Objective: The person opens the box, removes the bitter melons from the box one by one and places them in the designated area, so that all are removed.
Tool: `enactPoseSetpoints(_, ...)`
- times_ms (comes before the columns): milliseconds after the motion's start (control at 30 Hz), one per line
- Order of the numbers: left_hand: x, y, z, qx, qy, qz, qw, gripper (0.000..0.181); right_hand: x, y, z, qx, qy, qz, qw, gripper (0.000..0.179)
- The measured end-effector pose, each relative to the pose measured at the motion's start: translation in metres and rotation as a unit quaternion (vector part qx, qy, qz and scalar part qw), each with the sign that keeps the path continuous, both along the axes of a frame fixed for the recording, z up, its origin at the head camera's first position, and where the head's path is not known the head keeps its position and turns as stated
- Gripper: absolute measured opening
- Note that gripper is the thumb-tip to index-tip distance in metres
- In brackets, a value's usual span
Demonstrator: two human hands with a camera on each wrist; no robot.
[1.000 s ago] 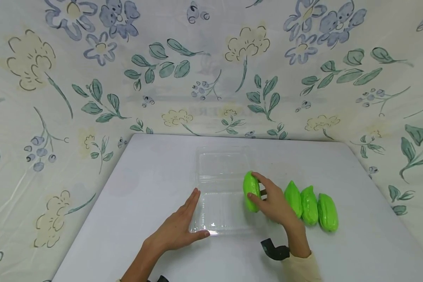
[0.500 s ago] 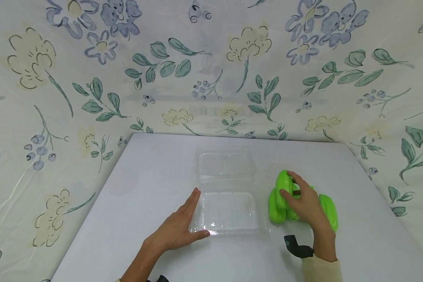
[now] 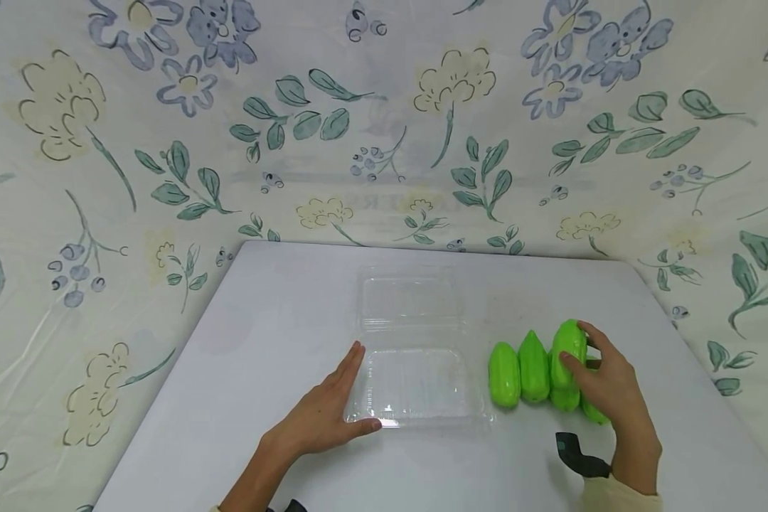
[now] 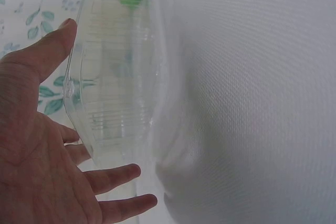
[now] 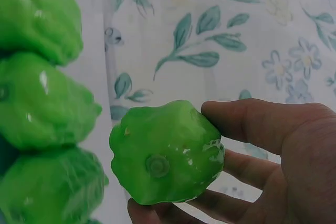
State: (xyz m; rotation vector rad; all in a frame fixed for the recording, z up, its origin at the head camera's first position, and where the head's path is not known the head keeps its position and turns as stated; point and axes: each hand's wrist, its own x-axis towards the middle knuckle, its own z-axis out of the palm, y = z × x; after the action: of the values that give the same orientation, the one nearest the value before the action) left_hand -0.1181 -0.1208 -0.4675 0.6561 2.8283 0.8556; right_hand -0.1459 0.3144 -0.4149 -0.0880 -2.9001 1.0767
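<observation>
A clear plastic clamshell box (image 3: 416, 384) lies unfolded on the white table, its lid (image 3: 409, 299) flat toward the back. My left hand (image 3: 316, 409) rests at the box's left front corner, thumb and straight fingers spread along its edges (image 4: 52, 129). To the right, my right hand (image 3: 614, 384) grips a glossy, ridged green gourd (image 3: 568, 352) between thumb and fingers. The held gourd (image 5: 165, 153) is raised above a row of similar ones, partly covering two of them. Left of it in that row lie two more gourds (image 3: 504, 375), side by side.
The white table (image 3: 262, 320) ends at a floral-patterned sheet (image 3: 384, 142) behind and at both sides. A black strap piece (image 3: 579, 455) projects from my right wrist. Green gourds (image 5: 47, 98) stand close together in the right wrist view.
My right hand has carried the held gourd rightward from the box's right edge to above the right part of the row. My left hand and the box have stayed in place.
</observation>
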Motion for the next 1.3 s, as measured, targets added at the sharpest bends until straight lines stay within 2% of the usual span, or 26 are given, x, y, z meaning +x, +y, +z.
enactPoseSetpoints(267, 0.000, 0.001, 0.000, -0.002, -0.003, 0.001, 1.0000, 0.113, 0.009, 0.030, -0.007, 0.018, -0.013, -0.057, 0.9981, 0.072)
enactPoseSetpoints(500, 0.000, 0.001, 0.001, 0.001, -0.006, 0.004, 1.0000, 0.113, 0.014, 0.047, -0.014, 0.020, -0.047, -0.103, 0.9933, 0.074)
enactPoseSetpoints(833, 0.000, 0.001, 0.002, 0.000, -0.003, 0.002, 1.0000, 0.112, 0.019, 0.063, -0.020, 0.024, -0.083, -0.151, 0.9847, 0.075)
enactPoseSetpoints(1300, -0.001, 0.001, 0.000, 0.000, -0.006, -0.001, 1.0000, 0.112, 0.021, 0.079, -0.028, 0.023, -0.127, -0.198, 0.9717, 0.070)
